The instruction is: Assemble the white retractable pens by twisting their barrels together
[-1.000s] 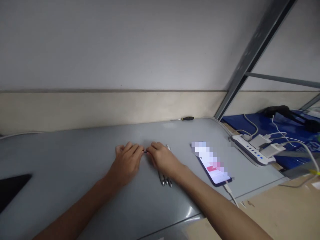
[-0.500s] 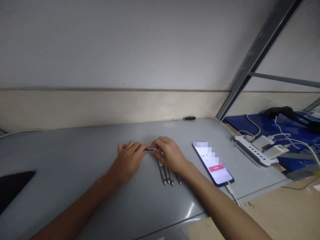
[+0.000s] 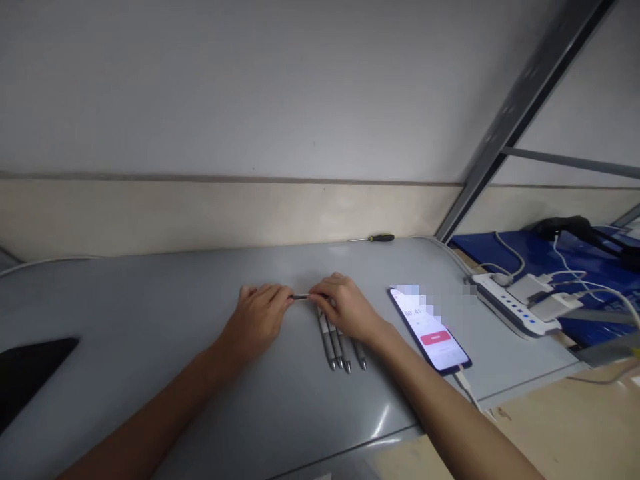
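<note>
A thin pen-like piece, dark with a light end, spans the gap between my two hands just above the grey table. My left hand is closed on its left end. At the other end my right hand pinches it between thumb and fingers. Several grey and white pens lie side by side under and in front of my right hand, their silver tips toward me. My right hand hides their far ends.
A lit phone with a cable lies right of my right forearm. Beyond it sits a white power strip with chargers. A screwdriver rests by the wall. A black object is at the left on the grey table.
My right hand's fingers have closed further around the piece's right end. The whole view has shifted slightly, so table items appear a little farther right.
</note>
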`<act>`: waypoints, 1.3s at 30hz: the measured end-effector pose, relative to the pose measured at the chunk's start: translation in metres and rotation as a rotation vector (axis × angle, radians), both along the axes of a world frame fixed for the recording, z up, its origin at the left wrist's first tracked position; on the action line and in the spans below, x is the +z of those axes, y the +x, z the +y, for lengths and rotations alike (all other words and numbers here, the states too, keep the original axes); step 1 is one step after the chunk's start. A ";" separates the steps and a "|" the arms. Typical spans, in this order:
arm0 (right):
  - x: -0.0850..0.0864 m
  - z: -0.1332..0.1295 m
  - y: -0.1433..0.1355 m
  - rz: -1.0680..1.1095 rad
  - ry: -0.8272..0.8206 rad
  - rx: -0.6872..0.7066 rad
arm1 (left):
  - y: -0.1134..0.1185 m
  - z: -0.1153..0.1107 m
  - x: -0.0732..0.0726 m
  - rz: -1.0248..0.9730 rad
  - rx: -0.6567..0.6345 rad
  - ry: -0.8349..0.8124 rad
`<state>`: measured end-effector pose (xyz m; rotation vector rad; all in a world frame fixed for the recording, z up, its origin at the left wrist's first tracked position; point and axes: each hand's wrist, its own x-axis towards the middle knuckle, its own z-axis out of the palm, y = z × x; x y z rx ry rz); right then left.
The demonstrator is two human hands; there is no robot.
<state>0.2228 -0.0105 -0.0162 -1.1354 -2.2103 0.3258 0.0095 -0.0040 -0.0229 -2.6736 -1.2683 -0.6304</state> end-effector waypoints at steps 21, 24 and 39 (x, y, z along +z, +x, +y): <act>-0.010 0.005 0.002 0.006 0.104 -0.032 | 0.002 -0.001 0.001 -0.036 -0.009 -0.083; -0.012 0.006 0.002 -0.018 0.127 -0.041 | 0.002 -0.001 0.001 -0.034 -0.001 -0.100; -0.004 0.002 0.005 -0.060 0.116 -0.072 | -0.002 0.001 0.000 -0.047 0.013 -0.082</act>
